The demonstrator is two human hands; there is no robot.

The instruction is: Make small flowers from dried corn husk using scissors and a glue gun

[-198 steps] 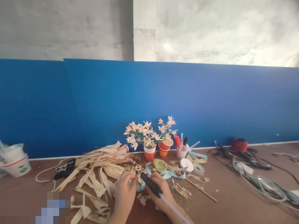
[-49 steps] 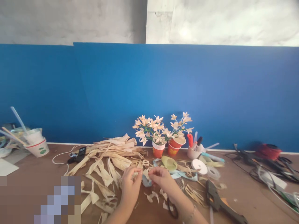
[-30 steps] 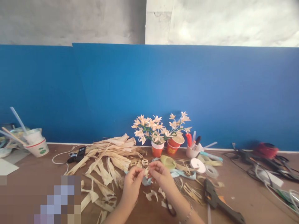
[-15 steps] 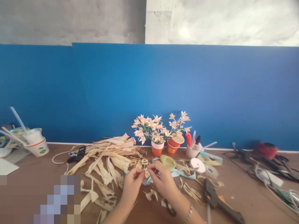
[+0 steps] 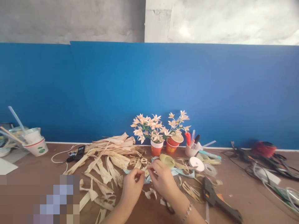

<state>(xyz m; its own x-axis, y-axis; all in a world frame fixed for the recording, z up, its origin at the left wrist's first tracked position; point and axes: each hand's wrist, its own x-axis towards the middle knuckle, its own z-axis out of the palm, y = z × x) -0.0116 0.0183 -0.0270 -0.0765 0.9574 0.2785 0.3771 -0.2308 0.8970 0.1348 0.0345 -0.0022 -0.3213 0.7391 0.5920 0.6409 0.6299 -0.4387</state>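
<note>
Some seconds ago my right hand (image 5: 164, 182) had the glue gun (image 5: 212, 194); now the gun lies on the desk (image 5: 254, 199), to the right of my forearm, which leaves both hands to the fine fingertip work. Since half a second ago the two hands look barely shifted. On my left hand (image 5: 132, 186), thumb and forefinger are drawn close together; the right faces it, fingers curled in, tips just beside the left's. A small pale piece (image 5: 145, 172) shows at the gap between them, but I cannot tell which hand, if either, is clamped on it. Pale scraps (image 5: 151, 193) lie below, dry strips (image 5: 112, 152) spread leftward, and the flowers (image 5: 151, 124) stand near the desk's back edge.
</note>
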